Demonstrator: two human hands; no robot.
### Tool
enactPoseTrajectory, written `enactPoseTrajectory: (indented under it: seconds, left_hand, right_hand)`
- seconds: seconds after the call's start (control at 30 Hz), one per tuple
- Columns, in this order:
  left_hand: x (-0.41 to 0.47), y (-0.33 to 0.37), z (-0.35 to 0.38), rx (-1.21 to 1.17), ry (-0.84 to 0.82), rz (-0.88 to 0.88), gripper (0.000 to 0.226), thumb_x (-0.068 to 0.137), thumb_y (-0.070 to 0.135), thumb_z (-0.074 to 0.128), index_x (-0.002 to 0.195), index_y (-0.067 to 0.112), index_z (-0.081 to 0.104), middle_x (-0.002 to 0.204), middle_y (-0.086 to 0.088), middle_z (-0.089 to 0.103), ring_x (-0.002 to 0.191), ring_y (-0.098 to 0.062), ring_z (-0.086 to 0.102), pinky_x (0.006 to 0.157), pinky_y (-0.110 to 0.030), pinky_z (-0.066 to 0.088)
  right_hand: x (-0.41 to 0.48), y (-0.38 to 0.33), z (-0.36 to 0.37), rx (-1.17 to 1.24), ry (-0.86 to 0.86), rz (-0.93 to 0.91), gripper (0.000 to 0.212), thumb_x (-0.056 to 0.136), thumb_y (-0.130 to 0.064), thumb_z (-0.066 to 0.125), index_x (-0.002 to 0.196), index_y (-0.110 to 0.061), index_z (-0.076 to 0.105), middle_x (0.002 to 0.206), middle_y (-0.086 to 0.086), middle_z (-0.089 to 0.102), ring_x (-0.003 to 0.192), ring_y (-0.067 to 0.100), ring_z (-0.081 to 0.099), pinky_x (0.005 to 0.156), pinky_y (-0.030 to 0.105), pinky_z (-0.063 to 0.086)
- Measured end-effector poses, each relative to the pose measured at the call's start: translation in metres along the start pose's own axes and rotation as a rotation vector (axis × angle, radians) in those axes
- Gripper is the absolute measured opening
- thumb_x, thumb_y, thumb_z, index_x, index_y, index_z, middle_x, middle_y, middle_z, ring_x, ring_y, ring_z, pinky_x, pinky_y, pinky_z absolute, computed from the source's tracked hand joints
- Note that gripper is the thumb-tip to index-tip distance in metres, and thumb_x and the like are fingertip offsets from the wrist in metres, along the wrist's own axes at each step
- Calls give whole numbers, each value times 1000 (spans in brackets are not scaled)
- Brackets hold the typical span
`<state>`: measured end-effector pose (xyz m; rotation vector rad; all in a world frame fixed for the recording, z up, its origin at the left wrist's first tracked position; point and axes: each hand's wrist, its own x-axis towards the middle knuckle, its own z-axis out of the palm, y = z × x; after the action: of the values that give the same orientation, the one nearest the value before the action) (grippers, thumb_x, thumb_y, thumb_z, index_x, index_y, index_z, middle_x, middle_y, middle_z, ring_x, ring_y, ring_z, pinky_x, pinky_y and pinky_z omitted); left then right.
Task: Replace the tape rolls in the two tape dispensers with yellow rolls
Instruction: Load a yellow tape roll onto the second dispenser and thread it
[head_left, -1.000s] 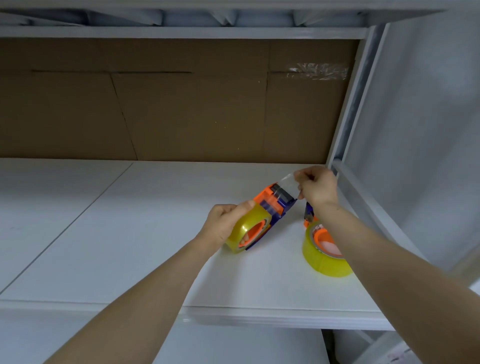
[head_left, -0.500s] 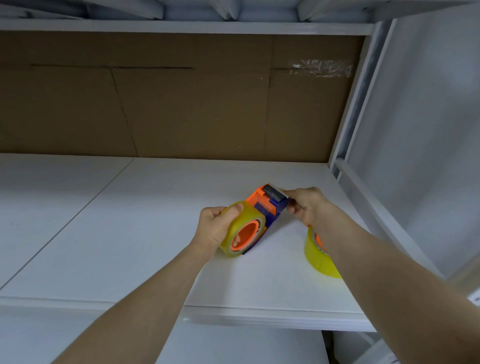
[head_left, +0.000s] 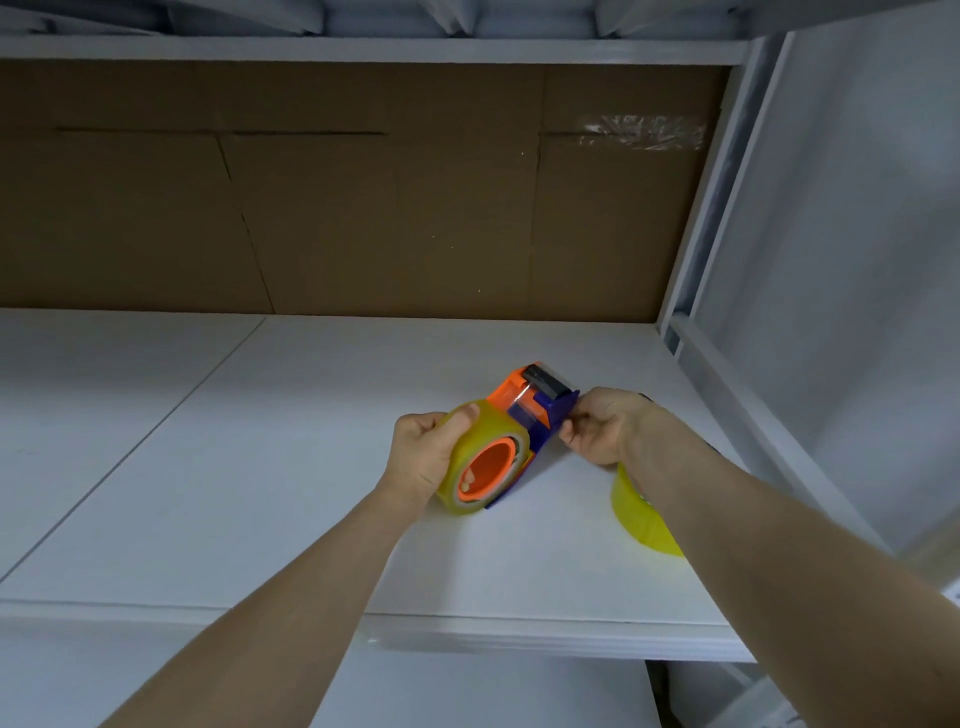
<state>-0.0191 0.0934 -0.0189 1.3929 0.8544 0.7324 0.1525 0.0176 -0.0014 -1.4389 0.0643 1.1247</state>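
Observation:
An orange and blue tape dispenser (head_left: 537, 402) with a yellow roll (head_left: 480, 457) on its orange hub sits tilted on the white shelf (head_left: 260, 467). My left hand (head_left: 423, 452) wraps around the yellow roll from the left. My right hand (head_left: 597, 428) pinches the blue side plate of the dispenser near its cutter end. A second yellow roll (head_left: 636, 512) stands on the shelf at the right, mostly hidden behind my right forearm; whether it sits in a dispenser cannot be told.
A brown cardboard back wall (head_left: 363, 208) closes the shelf behind. A white upright post (head_left: 696, 218) and side rail stand at the right. The shelf's front edge (head_left: 519, 631) runs below my arms, with another white shelf beneath.
My right hand came down from holding a strip of clear tape above the dispenser and now grips the dispenser's blue side. The dispenser tilted so its orange hub faces me more.

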Motion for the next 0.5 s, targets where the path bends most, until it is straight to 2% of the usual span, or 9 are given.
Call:
enactPoseTrajectory:
  seconds: [0.1, 0.17, 0.23, 0.27, 0.33, 0.37, 0.43, 0.5]
  left_hand:
    - [-1, 0, -2, 1, 4, 5, 28, 86, 26, 62, 64, 10, 64, 46, 6, 66, 44, -7, 63, 48, -17, 52]
    - [-1, -1, -2, -9, 11, 6, 27, 86, 27, 62, 65, 10, 64, 46, 6, 66, 44, -6, 63, 48, -17, 52]
    - [-2, 0, -2, 1, 6, 8, 26, 86, 27, 62, 66, 12, 65, 46, 7, 66, 45, -6, 63, 48, -16, 52]
    - [-2, 0, -2, 6, 2, 10, 26, 86, 28, 62, 66, 12, 65, 47, 8, 66, 47, -7, 63, 49, -17, 53]
    - [-2, 1, -1, 8, 3, 11, 26, 86, 27, 63, 66, 12, 65, 46, 8, 65, 49, -9, 63, 50, -18, 53]
    - [-2, 1, -1, 4, 5, 10, 26, 86, 27, 63, 65, 12, 64, 45, 8, 65, 47, -9, 63, 48, -17, 52]
    - [-3, 1, 0, 1, 6, 9, 27, 87, 26, 62, 64, 11, 63, 44, 8, 64, 42, -4, 62, 45, -14, 51]
    - [-4, 2, 1, -4, 6, 4, 27, 87, 26, 62, 64, 11, 63, 43, 8, 64, 40, -3, 61, 44, -13, 50]
  right_hand:
    - [-4, 12, 9, -80, -19, -25, 15, 91, 4, 47, 85, -8, 56, 60, 9, 64, 52, 12, 55, 30, 12, 38]
    - [-6, 15, 12, -123, 11, -75, 15, 91, 4, 46, 88, -7, 56, 67, 9, 63, 54, 14, 58, 32, 14, 41]
    - [-8, 6, 12, -142, 88, -192, 17, 91, 5, 45, 101, -5, 55, 87, 16, 65, 72, 23, 63, 46, 24, 54]
    - [-7, -3, 12, -167, 146, -281, 20, 91, 3, 47, 107, -4, 57, 99, 21, 66, 84, 30, 65, 62, 34, 59]
    - [-8, -17, 15, -267, 248, -471, 18, 91, -8, 53, 103, -1, 64, 113, 25, 65, 103, 37, 64, 90, 45, 54]
    - [-12, -19, 19, -314, 253, -528, 16, 91, -16, 55, 92, -4, 66, 111, 22, 67, 104, 36, 64, 95, 45, 52]
    - [-23, -20, 29, -403, 186, -526, 20, 90, -27, 58, 76, -13, 61, 101, 17, 69, 96, 31, 65, 94, 43, 52]
    - [-21, -16, 37, -471, 141, -464, 20, 89, -29, 60, 86, -9, 62, 104, 18, 69, 98, 32, 66, 93, 45, 53]
